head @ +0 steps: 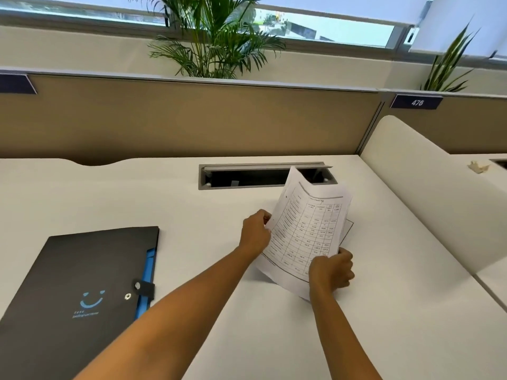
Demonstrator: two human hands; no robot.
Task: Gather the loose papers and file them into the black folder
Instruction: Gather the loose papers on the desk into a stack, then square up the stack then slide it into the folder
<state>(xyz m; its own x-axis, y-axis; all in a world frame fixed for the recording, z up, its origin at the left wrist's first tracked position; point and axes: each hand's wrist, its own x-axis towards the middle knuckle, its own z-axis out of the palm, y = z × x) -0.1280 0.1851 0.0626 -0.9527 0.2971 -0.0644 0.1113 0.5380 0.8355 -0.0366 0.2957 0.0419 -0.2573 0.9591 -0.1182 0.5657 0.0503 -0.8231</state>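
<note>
- The papers [307, 231], a small sheaf of white sheets printed with a table of figures, are held up off the white desk [137, 193] at centre right, just in front of the open cable tray [247, 178] set into the desk's far part
- The sheaf's long axis runs from near to far and leans a little to the right; its far end rises and curls forward over the tray's right end, while its near end sits low, close to the desk
- The printed side faces the camera, with the table's heading toward the far edge
- A further sheet edge shows behind the sheaf on the right, slightly out of line with the front sheet
- The left hand [255, 233] grips the sheaf's left long edge about halfway along, fingers curled round the paper
- The right hand [330, 270] clasps the near right corner, thumb on the printed face and fingers tucked behind
- The black folder [74, 292] lies flat on the desk at the lower left, well apart from the papers, closed, its long axis running near to far and tilted to the right
- Its blue smile mark faces up, and a snap tab and a blue strip show along its right edge
- A tan partition [192, 119] backs the desk, with palm fronds [214, 39] rising behind it
</note>
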